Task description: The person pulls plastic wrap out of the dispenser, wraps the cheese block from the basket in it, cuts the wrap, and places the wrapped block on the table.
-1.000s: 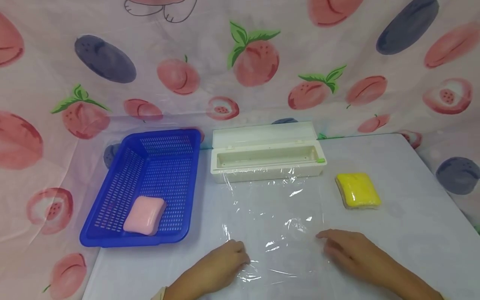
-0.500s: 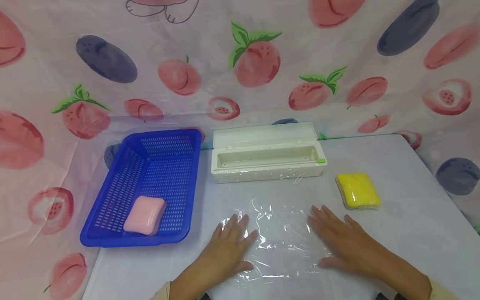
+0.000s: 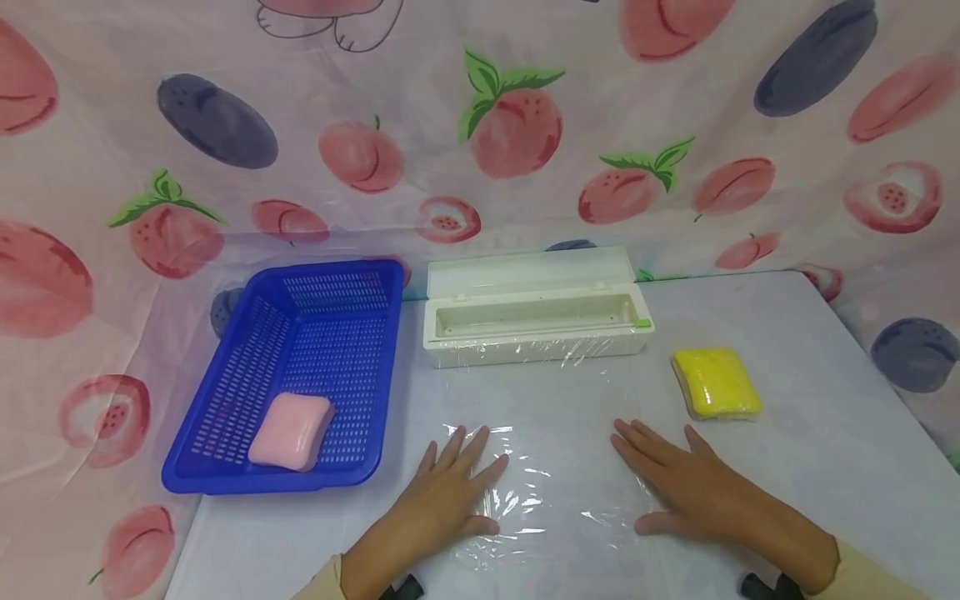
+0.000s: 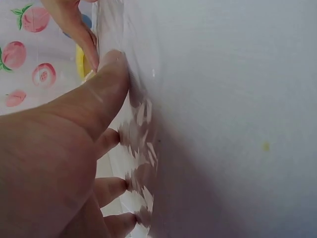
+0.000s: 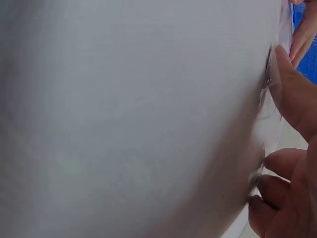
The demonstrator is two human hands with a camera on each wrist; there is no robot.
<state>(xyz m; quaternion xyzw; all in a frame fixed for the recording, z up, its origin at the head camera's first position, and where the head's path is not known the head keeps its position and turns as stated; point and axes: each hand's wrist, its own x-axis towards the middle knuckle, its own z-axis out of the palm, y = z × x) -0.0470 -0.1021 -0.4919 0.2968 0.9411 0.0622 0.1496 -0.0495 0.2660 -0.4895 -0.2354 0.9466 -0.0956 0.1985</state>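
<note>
A sheet of clear plastic wrap [image 3: 555, 475] lies over the white table, running from the front of a white wrap dispenser [image 3: 536, 346] whose lid stands up. With fingers spread, my left hand [image 3: 442, 500] rests on the sheet's left side. My right hand [image 3: 682, 492] lies on its right side, fingers straight and thumb apart. In the left wrist view the fingertips [image 4: 121, 225] touch the glossy film. The right wrist view shows the right thumb [image 5: 292, 89] and fingers against the film too. Neither hand holds anything.
On the left a blue basket [image 3: 375, 417] holds a pink soap-like block [image 3: 291, 431]. A yellow block [image 3: 717, 383], apparently wrapped, lies at right beyond my right hand. A fruit-patterned cloth [image 3: 420, 108] hangs behind the table.
A second ago both hands had curled fingers at the film's near edges. They then opened and flattened onto the sheet. Since then they have shifted only slightly.
</note>
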